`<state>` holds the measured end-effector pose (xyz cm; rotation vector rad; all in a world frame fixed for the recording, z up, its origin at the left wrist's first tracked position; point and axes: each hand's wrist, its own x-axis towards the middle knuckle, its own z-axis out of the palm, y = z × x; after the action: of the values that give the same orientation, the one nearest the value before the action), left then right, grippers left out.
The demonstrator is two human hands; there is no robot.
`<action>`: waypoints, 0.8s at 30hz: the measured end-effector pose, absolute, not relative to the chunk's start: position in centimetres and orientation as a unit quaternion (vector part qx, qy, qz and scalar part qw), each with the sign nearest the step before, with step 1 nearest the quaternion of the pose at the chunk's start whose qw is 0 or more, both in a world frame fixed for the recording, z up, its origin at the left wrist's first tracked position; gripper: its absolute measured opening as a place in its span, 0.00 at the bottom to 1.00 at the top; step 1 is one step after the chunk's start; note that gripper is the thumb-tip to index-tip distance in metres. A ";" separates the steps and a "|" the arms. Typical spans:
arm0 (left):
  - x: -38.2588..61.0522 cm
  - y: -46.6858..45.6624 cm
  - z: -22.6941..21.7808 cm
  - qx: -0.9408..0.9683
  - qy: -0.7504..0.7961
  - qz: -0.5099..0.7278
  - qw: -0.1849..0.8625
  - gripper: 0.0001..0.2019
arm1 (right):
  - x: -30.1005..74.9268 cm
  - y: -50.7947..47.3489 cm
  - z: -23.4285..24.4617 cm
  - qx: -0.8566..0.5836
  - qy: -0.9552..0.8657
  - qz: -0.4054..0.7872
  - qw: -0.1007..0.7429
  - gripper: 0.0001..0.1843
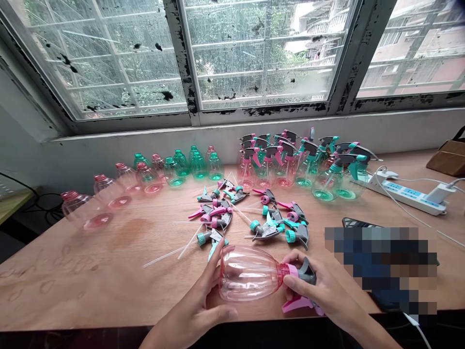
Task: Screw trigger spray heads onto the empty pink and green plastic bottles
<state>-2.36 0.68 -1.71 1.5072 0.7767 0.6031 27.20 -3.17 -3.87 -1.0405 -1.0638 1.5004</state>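
A clear pink spray bottle lies on its side near the table's front edge. My left hand is wrapped round its base. My right hand grips the grey and pink trigger head sitting on the bottle's neck. Just beyond the bottle lies a loose pile of several trigger heads with long dip tubes, pink and teal.
Several empty pink and teal bottles stand in a row at the back left. Several bottles with trigger heads fitted stand at the back right. A white power strip with cables lies right. The wooden table sits under a window.
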 end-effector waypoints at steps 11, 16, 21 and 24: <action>-2.6 0.5 -1.7 0.685 0.348 0.252 0.588 0.46 | 27.4 -3.1 -3.9 -0.430 -0.451 0.609 0.491 0.19; -2.4 0.6 -1.8 0.674 0.348 0.257 0.599 0.50 | 27.5 -3.1 -4.0 -0.427 -0.452 0.612 0.488 0.20; -2.3 0.6 -1.5 0.654 0.343 0.257 0.624 0.48 | 27.5 -3.0 -4.2 -0.427 -0.457 0.609 0.487 0.21; -2.3 0.6 -1.4 0.664 0.342 0.249 0.616 0.48 | 27.5 -3.0 -4.1 -0.430 -0.455 0.608 0.487 0.21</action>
<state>-2.33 0.60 -1.42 1.5292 0.7877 0.5734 27.49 -3.01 -4.13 -1.0465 -1.1078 1.4798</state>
